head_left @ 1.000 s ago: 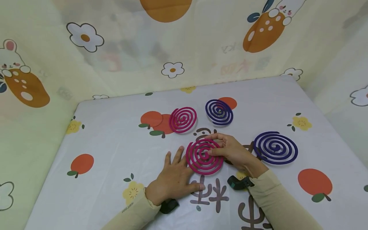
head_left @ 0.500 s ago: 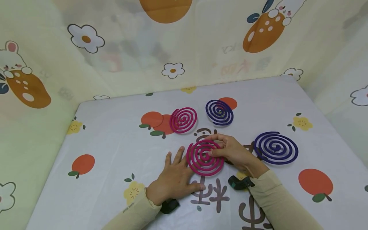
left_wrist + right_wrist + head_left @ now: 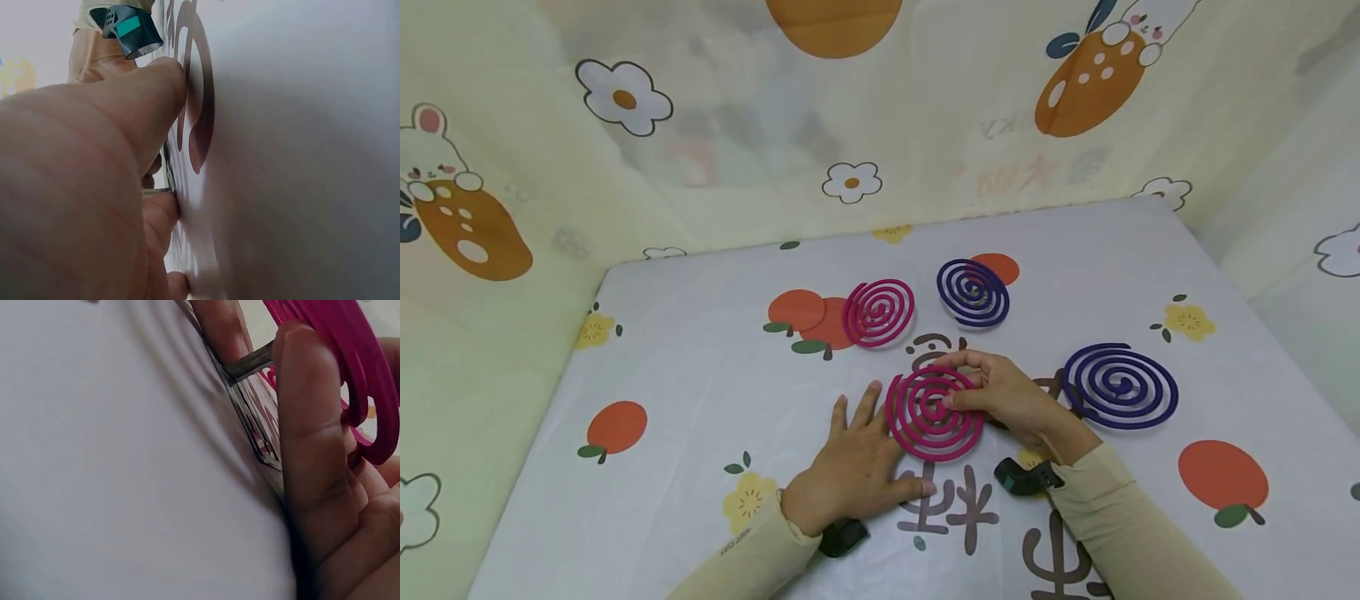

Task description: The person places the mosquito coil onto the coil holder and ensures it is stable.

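Observation:
A pink mosquito coil (image 3: 934,410) lies tilted in the middle of the table, pinched near its centre by my right hand (image 3: 1011,396), thumb on top. My left hand (image 3: 857,462) rests palm down on the cloth with fingers spread, some partly covered by the coil's left edge. Beneath the pink coil, the right wrist view shows a thin metal stand (image 3: 253,362) with an upright prong rising from a flat base. One left fingertip (image 3: 161,212) sits right at that metal piece, in the left wrist view. Most of the stand is hidden from above.
Behind the hands lie another pink coil (image 3: 877,313) and a navy coil (image 3: 972,293). A larger-looking navy coil (image 3: 1120,386) lies right of my right hand. The printed white cloth (image 3: 685,367) covers the table, with patterned curtains (image 3: 737,167) behind and at the sides.
The held pink coil's near edge has dipped slightly toward the table. Both hands and the other coils stay where they were.

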